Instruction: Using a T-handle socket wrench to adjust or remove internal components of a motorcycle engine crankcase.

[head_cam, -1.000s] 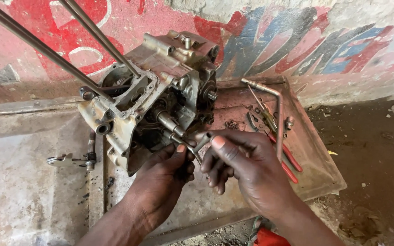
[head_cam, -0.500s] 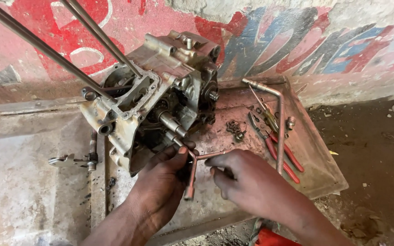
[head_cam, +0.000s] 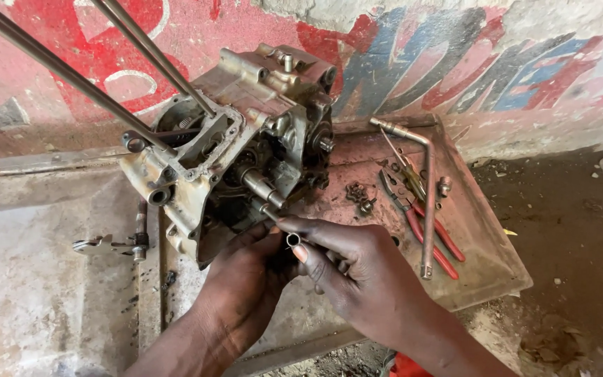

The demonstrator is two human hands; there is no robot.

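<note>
Fingers of the right hand (head_cam: 364, 276) pinch a small metal ring (head_cam: 293, 240) just below a shaft (head_cam: 263, 188) jutting from the engine case (head_cam: 239, 146). Left hand (head_cam: 249, 279) curls under the case, touching its lower edge; its grip is hidden. Beside them a tray (head_cam: 483, 258) holds red pliers (head_cam: 427, 230) and a bent wrench (head_cam: 423, 181).

A roadside repair workshop: a stripped engine case (head_cam: 232, 146) sits at 12 o'clock on a grimy metal tray (head_cam: 497, 258), pliers (head_cam: 420, 216) and wrench (head_cam: 423, 188) at 3 o'clock, painted wall (head_cam: 455, 63) behind.
</note>
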